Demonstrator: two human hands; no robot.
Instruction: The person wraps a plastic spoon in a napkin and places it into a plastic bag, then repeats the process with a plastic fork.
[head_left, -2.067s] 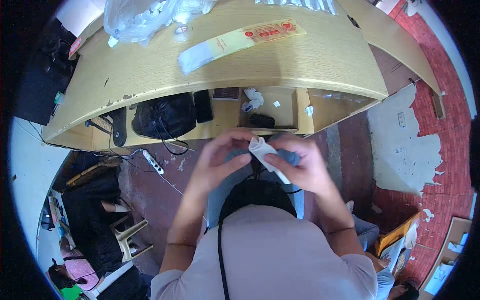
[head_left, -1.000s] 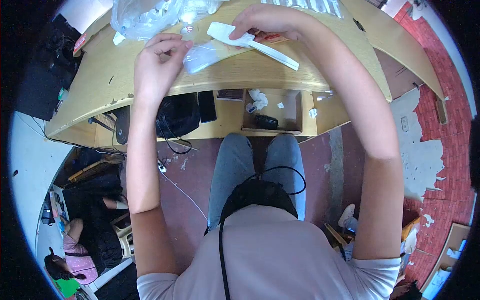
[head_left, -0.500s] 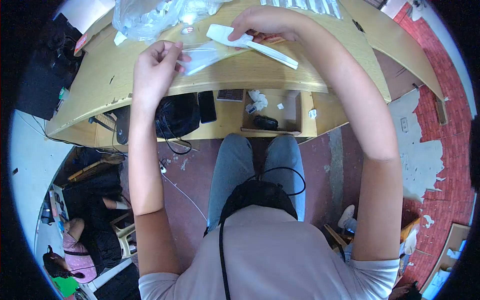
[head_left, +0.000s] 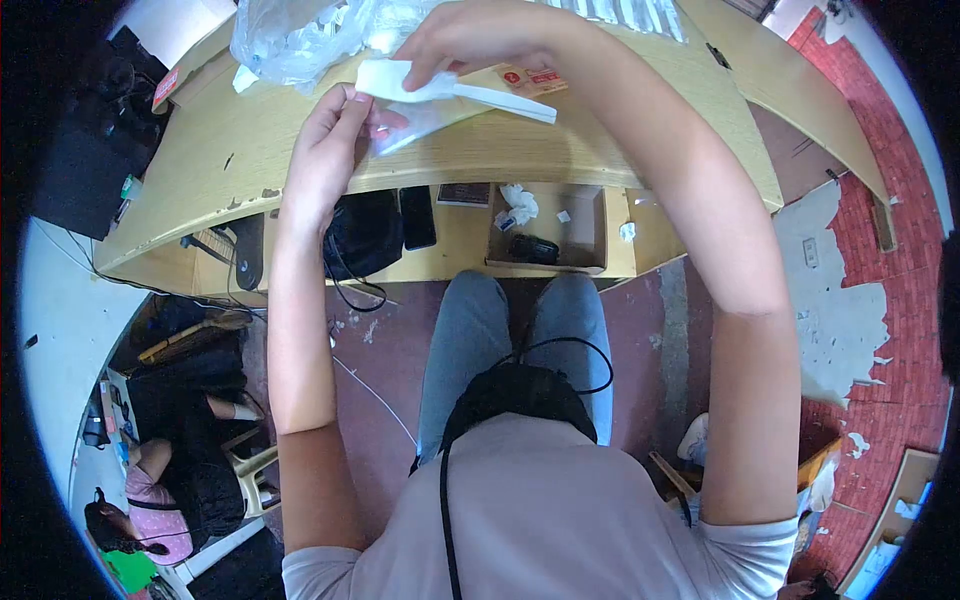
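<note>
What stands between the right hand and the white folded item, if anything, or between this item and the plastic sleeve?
Nothing visible: the right hand grips the white folded item, which overlaps the plastic sleeve in this view. The left hand is beside the item's broad end; any contact is unclear.

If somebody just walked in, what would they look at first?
Probably the bright white folded strip in the right hand, over the desk. Under it is a clear plastic sleeve, with the left hand at one end. After that, maybe the peeling red wall, far over on the picture's right.
</note>
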